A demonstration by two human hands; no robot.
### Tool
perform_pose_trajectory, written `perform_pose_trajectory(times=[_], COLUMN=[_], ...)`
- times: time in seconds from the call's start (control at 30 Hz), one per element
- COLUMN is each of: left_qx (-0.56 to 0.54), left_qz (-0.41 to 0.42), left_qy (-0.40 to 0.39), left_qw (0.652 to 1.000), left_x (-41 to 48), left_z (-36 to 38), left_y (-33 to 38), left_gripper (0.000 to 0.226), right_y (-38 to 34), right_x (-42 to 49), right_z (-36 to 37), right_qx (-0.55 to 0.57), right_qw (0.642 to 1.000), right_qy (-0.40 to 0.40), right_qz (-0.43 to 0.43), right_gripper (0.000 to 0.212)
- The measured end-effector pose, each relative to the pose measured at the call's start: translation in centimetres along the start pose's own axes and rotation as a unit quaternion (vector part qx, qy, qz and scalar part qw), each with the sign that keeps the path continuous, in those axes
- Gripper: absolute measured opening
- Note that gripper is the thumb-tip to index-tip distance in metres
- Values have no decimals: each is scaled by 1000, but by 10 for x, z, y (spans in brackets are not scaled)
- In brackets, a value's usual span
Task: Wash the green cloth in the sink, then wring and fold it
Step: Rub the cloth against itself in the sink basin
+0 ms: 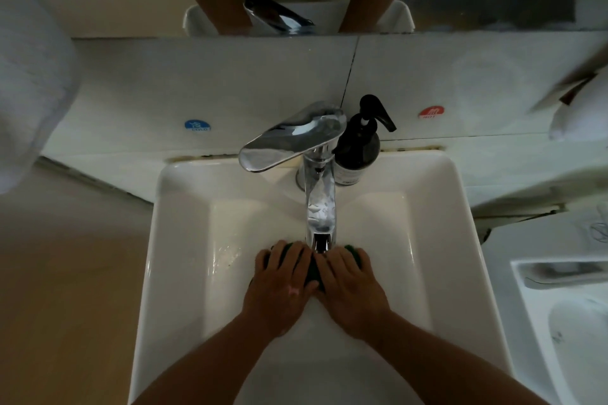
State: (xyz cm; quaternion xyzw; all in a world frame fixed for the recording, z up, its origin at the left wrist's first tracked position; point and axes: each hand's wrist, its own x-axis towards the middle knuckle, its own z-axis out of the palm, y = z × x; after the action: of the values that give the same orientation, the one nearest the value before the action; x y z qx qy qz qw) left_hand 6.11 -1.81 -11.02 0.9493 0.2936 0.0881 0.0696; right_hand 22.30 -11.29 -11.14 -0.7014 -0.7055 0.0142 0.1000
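The green cloth [312, 270] is seen bunched at the bottom of the white sink [179, 240], directly beneath the spout of the chrome faucet [320, 207]. It is mostly covered by both hands. The left hand [283, 276] is laid over the cloth's left part, its fingers spread and nearly straight, pressed down on the fabric rather than closed round it. The right hand [350, 283] is placed likewise on the right part, just beside the left. Only slivers of green are shown between and beyond the fingers. A dark pump bottle [357, 148] is stood on the sink's back ledge, just beside the faucet base. A blue sticker [197, 125] and a red sticker [431, 112] are fixed to the wall behind
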Motion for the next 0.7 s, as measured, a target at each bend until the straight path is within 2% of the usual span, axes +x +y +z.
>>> perform_pose_trajectory(times=[0.1, 0.17, 0.27, 0.37, 0.43, 0.53, 0.6, 0.7], left_qx=[26, 47, 44, -16, -27, -11, -34, -22], left_qz=[42, 77, 57, 78, 84, 15, 2, -23], left_qy=[63, 68, 62, 95, 42, -41, -44, -2], left_qw=[997, 994, 995, 992, 995, 999, 998, 1000], left_x=[18, 30, 44, 26, -1, -26, -21, -4], left_z=[7, -1, -18, -16, -12, -17, -14, -4], left_y=[-10, -15, -16, -18, -25, -19, -5, 11], left_gripper=[40, 40, 47, 35, 40, 57, 61, 55], right_y=[10, 19, 26, 25, 19, 3, -7, -7], right_x=[22, 31, 38, 20, -4, -24, -20, -3], right_z=[2, 1, -3, -8, -15, -21, -16, -6], right_qx=[7, 6, 16, 79, 43, 16, 27, 34], right_qw=[998, 997, 998, 996, 996, 990, 990, 998], right_qy=[56, 54, 30, -3, -75, -136, -130, -40], right_qz=[-34, -54, -44, -30, -23, 25, 40, 16], right_gripper=[26, 21, 28, 26, 54, 70, 71, 56])
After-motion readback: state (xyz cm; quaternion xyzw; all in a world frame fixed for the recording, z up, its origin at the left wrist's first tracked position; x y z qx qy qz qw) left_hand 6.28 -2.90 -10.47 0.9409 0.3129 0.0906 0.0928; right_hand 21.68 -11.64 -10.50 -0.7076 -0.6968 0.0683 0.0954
